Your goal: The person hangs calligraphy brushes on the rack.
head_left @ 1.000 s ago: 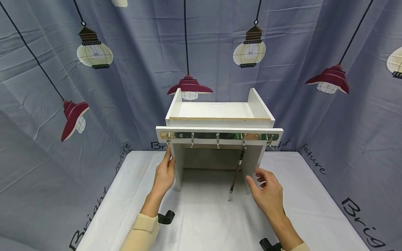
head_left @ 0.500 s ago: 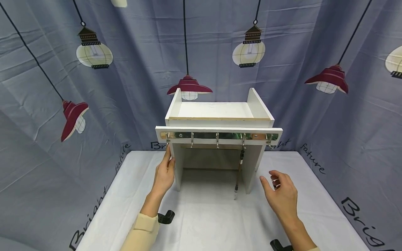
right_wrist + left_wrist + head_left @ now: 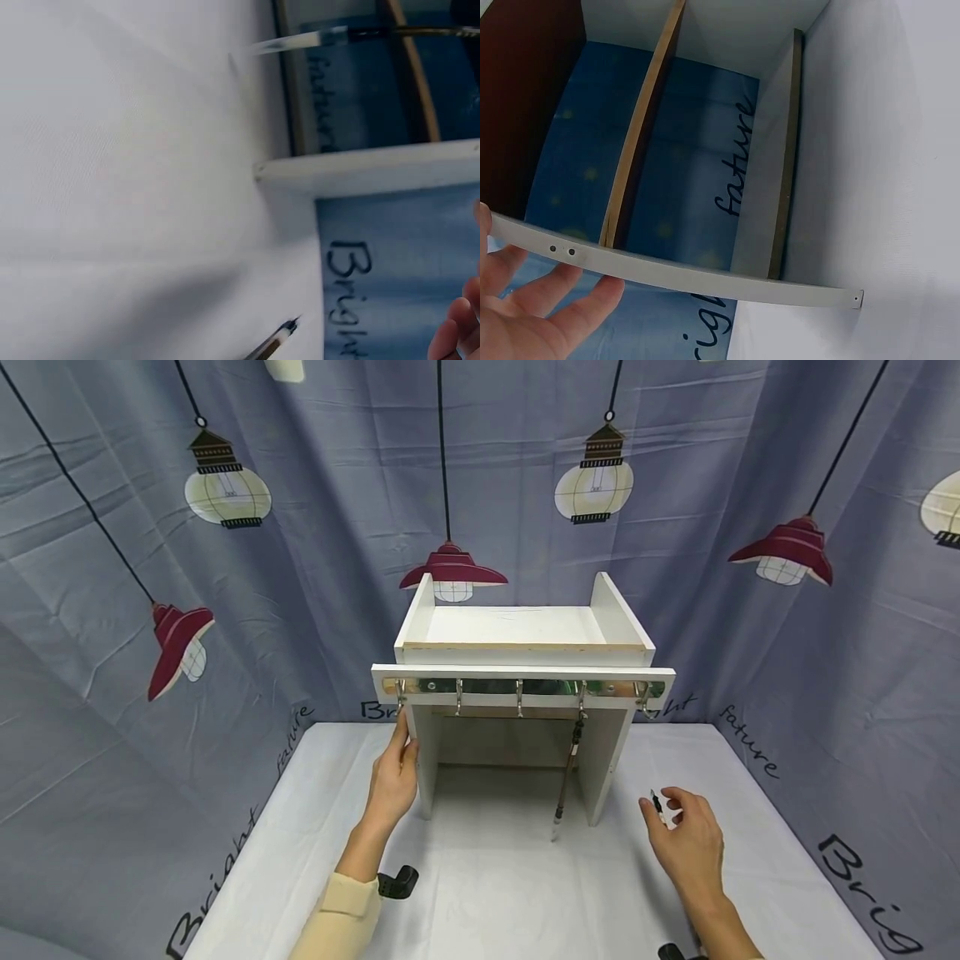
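A white shelf unit (image 3: 525, 655) stands on the table, a row of metal hooks (image 3: 520, 697) across its front rail. From one hook near the right end hangs a calligraphy brush (image 3: 568, 768), white bristles downward. My left hand (image 3: 390, 781) rests against the unit's left side panel (image 3: 705, 281), straight fingers along its outer face. To the right of the unit, my right hand (image 3: 688, 839) holds a second slim brush (image 3: 657, 806) between thumb and fingers. Its dark end with a thin loop shows in the right wrist view; the hand covers most of its handle.
The unit has an upper tray (image 3: 517, 625) with raised sides and is open at the front below. A white cloth covers the table (image 3: 495, 893). A blue-grey curtain (image 3: 322, 568) printed with lamps hangs behind and on both sides.
My right hand has moved right and slightly down, away from the unit, and the brush end between its fingers shows more plainly. The hanging brush swings slightly. My left hand stays put.
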A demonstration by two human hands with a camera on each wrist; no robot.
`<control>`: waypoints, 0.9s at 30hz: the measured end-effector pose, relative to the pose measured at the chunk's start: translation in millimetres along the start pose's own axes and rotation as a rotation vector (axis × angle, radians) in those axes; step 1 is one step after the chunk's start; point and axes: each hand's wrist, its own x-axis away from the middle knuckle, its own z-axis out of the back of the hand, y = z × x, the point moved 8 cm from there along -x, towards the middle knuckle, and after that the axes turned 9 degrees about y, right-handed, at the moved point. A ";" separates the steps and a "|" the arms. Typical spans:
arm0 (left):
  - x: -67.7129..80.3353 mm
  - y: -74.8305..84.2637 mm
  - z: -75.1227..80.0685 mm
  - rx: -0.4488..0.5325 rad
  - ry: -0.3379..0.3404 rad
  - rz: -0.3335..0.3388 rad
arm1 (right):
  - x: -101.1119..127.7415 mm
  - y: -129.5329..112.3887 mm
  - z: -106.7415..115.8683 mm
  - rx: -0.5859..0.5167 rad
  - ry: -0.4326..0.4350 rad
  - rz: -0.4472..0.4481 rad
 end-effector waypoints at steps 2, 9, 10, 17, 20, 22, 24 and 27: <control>0.0 -0.3 -0.4 -0.001 0.001 -0.001 | 1.5 9.7 -3.0 0.026 -0.025 -0.030; 1.1 1.4 -0.7 0.002 0.000 -0.007 | 7.9 37.0 -13.8 0.076 -0.114 -0.093; 1.1 1.8 -0.7 0.003 0.000 -0.007 | 9.2 40.4 -15.3 0.082 -0.123 -0.097; 0.7 1.6 -0.4 -0.007 0.005 -0.005 | 19.3 65.3 -27.9 0.148 -0.208 -0.151; 0.2 1.2 -0.8 -0.009 0.006 -0.009 | 21.7 74.3 -32.3 0.178 -0.234 -0.173; -0.2 1.1 -1.0 -0.010 0.005 -0.014 | 23.0 79.1 -34.6 0.195 -0.247 -0.182; -0.6 1.3 -1.0 -0.007 0.005 -0.020 | 25.0 83.6 -36.3 0.211 -0.257 -0.190; -0.2 1.4 -0.4 -0.008 0.007 -0.024 | 28.3 89.1 -38.4 0.229 -0.276 -0.201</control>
